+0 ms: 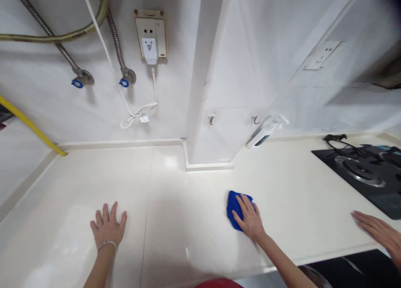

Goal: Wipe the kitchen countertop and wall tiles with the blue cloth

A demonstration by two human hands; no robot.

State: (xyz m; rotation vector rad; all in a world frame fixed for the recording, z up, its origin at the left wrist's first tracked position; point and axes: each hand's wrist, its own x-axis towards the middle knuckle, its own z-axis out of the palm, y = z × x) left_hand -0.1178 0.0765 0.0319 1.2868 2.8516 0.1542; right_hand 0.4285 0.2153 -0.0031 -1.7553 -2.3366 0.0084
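A blue cloth (232, 208) lies under loosely spread fingers (246, 202) of the right hand (251, 221); the left hand (108, 229) splays wide.

Cannot see all of the blue cloth (232, 212) at 5 o'clock, covered partly by the right hand (250, 223). Cannot follow a co-worker's hand (382, 233) at 4 o'clock or the black hob (380, 196) at 3 past the right edge. Cannot identify the red shape (219, 284) at 6, cut by the bottom edge. Cannot read the blurred label (262, 140) on the spray bottle (266, 128) near 3, or the tiny mark (149, 47) on the plug (151, 57) at 11.
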